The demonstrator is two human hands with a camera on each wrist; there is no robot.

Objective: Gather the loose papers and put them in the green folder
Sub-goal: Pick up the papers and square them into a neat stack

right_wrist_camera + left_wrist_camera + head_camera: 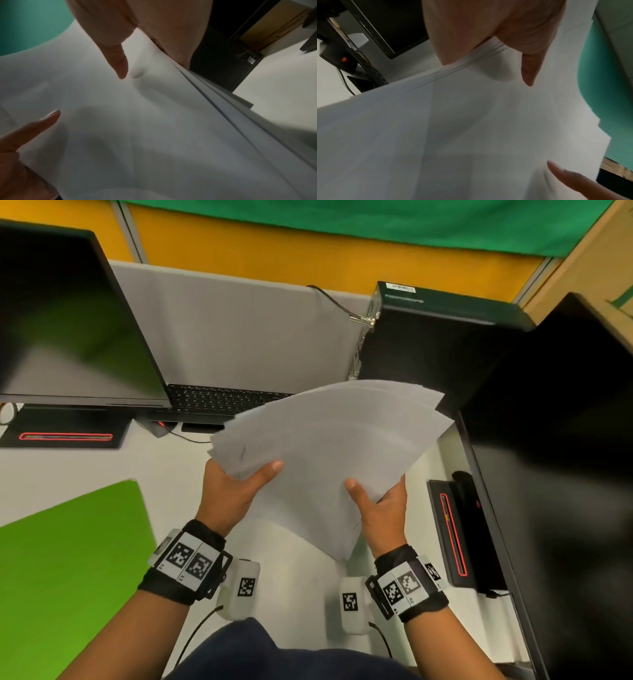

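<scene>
Head view shows the left hand point(233, 494) and right hand point(380, 505) each pinching, thumb on top, a near edge of the papers point(329, 446), held above the desk point(85, 463). The sheets are white, blank and unevenly fanned, so I judge one could slip free on the way to the green folder point(72, 559) lying at the left.

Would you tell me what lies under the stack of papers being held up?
Under the papers shows bare white desk; both hands' fingers are hidden beneath the sheets, only the thumbs lying on top.
</scene>
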